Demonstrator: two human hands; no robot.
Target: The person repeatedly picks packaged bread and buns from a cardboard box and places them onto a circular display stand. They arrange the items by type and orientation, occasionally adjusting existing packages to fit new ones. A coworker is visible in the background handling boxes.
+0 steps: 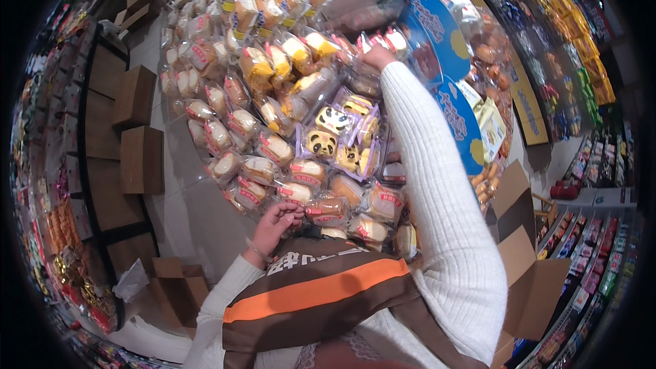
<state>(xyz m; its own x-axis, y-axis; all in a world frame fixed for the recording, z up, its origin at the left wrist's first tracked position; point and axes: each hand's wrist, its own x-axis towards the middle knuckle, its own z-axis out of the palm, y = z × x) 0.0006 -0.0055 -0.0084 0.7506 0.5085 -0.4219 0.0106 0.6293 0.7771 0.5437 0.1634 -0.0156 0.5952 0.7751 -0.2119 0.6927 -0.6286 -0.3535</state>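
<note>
Slippage looks the likeliest trouble: the red packs (pixel 394 39) by the right hand (pixel 376 57) lie slick and crowded, so tugging one could send its neighbours sliding. The white sleeve (pixel 427 157) might also drag over the panda packs (pixel 328 130) if the arm swung toward nine o'clock, or jolt the blue board (pixel 463 126) if it swung toward three. Leaning in further could squash the lowest bread, since the apron (pixel 314 294) is close to the heap's six o'clock edge.

The right hand is at one o'clock from the middle of the view, and those red packs are right by its fingers, toward two o'clock. Its fingertips are hidden among the wrappers, so I cannot tell whether it clasps a pack or merely rests there. The left hand (pixel 279 222), at seven o'clock, is loosely curled with nothing seen in it; a roll (pixel 328 212) sits just beside it toward three o'clock, perhaps touching, perhaps not
</note>
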